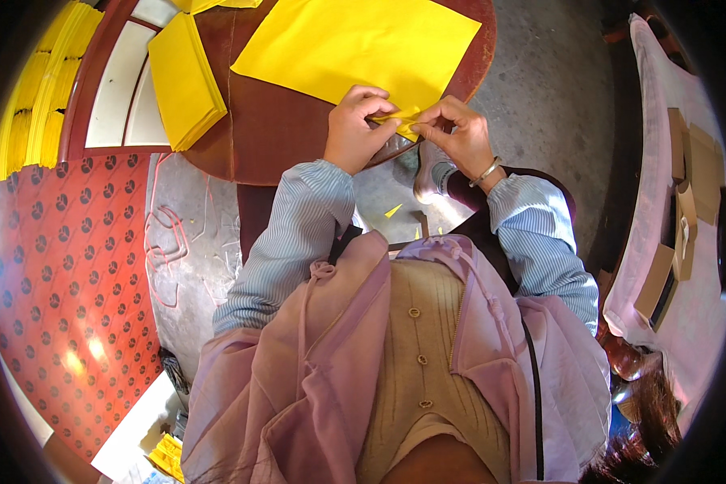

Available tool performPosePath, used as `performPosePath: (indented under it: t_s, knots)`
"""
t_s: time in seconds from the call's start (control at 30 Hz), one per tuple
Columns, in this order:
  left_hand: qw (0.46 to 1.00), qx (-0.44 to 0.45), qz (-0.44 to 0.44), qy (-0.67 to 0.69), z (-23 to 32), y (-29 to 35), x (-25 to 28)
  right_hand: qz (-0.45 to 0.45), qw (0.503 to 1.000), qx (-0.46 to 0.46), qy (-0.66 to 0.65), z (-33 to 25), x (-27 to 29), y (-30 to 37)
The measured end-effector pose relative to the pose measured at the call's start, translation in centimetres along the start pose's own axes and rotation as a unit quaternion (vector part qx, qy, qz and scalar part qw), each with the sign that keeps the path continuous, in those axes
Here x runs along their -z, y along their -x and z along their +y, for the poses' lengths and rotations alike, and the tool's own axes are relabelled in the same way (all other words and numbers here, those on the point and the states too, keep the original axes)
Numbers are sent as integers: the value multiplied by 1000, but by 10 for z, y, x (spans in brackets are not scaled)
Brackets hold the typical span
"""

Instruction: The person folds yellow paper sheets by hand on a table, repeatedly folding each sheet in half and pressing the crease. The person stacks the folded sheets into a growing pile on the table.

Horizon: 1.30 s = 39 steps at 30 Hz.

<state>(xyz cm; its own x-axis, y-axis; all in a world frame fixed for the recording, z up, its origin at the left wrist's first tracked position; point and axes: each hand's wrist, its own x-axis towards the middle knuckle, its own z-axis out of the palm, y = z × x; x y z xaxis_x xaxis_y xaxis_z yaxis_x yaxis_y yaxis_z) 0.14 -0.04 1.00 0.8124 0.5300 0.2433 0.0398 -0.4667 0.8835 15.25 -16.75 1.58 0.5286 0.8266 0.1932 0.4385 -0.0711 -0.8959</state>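
A large yellow sheet (pixel 363 44), paper or thin cloth, lies on the brown round table (pixel 270 129) in front of me. Its near corner comes over the table's edge and is bunched or folded between my fingers. My left hand (pixel 361 129) pinches this corner from the left, thumb pointing right. From the other side, my right hand (pixel 457 133) grips it between thumb and fingertips; a bracelet (pixel 486 170) circles that wrist. The two thumbs nearly meet. How the corner is folded is partly hidden by the fingers.
A stack of folded yellow sheets (pixel 185 85) sits on the table's left. More yellow bundles (pixel 44 89) are piled at far left, above a red patterned panel (pixel 73 298). Pink cords (pixel 165 250) and yellow scraps (pixel 393 211) lie on the floor. Cardboard boxes (pixel 657 278) rest on a pink-covered surface (pixel 706 323) at right.
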Motion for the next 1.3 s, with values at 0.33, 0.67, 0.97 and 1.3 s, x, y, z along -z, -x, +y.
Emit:
performPosePath:
  t_s: [0.33, 0.67, 0.97, 1.3]
  knots:
    - [998, 53, 19, 40, -5, -4, -1, -10, 997, 68, 41, 0, 2, 3]
    - [997, 27, -33, 58, -5, -2, 7, 0, 1000, 12, 3, -1, 0, -1]
    - [998, 38, 44, 36, 0, -5, -6, -1, 998, 55, 16, 2, 0, 2]
    - [997, 63, 9, 48, -5, -5, 0, -7, 998, 59, 31, 0, 2, 0]
